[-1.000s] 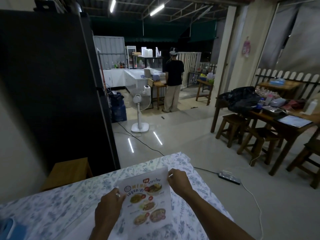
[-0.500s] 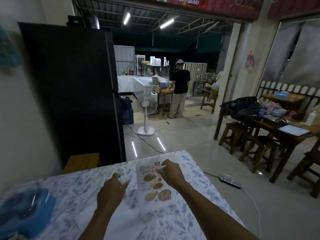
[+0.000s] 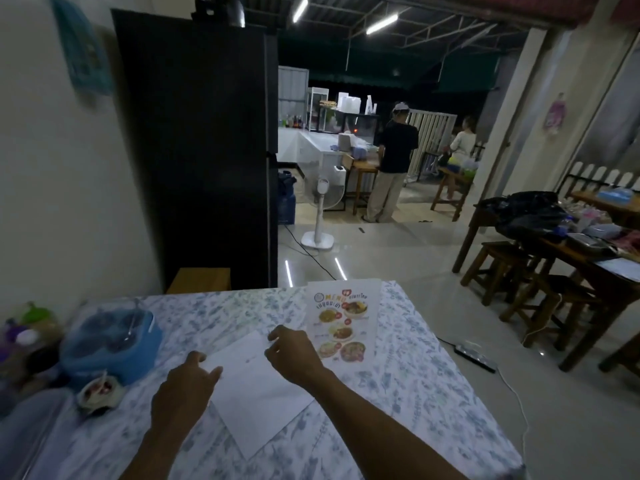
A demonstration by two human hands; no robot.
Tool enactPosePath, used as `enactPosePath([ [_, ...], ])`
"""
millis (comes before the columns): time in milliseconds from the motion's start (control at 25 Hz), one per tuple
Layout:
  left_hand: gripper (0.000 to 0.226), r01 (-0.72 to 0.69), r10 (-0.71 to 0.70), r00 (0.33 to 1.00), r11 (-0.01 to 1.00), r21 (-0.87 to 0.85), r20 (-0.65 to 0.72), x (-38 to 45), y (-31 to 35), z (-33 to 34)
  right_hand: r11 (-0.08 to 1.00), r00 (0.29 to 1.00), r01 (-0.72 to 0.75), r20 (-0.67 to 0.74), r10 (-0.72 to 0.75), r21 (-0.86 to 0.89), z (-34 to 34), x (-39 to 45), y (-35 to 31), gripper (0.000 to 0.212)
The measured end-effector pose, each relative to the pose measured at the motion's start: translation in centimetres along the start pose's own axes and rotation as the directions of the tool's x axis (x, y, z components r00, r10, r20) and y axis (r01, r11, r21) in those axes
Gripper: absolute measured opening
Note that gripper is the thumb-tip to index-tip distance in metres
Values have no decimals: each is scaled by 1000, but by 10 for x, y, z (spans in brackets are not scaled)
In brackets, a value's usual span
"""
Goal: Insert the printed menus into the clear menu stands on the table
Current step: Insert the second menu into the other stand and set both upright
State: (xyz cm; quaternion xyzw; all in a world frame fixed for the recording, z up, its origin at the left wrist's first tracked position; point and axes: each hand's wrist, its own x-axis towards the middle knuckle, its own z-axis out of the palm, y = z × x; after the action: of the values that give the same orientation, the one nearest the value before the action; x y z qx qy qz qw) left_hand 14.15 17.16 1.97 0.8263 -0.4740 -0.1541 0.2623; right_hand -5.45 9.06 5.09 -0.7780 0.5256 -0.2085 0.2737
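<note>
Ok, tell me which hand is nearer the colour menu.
Right. The right hand is just left of the colour menu, close to its edge; the left hand is farther left, by the white sheet.

1. The table [image 3: 433, 375] is covered with a white cloth printed with blue leaves.
2. A printed menu [image 3: 341, 322] with food photos lies near its far edge.
3. A blank white sheet [image 3: 256, 396] lies at an angle in the middle, just beside the menu.
4. A blue container [image 3: 110, 344] and a small cup [image 3: 98, 393] sit at the left.
</note>
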Motion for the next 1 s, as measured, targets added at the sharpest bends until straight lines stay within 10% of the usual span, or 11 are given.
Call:
enactPosePath([
  [1000, 46, 366, -361, 906, 930, 16, 222, 19, -57, 154, 923, 952, -80, 246, 182, -376, 132, 48, 155, 40],
])
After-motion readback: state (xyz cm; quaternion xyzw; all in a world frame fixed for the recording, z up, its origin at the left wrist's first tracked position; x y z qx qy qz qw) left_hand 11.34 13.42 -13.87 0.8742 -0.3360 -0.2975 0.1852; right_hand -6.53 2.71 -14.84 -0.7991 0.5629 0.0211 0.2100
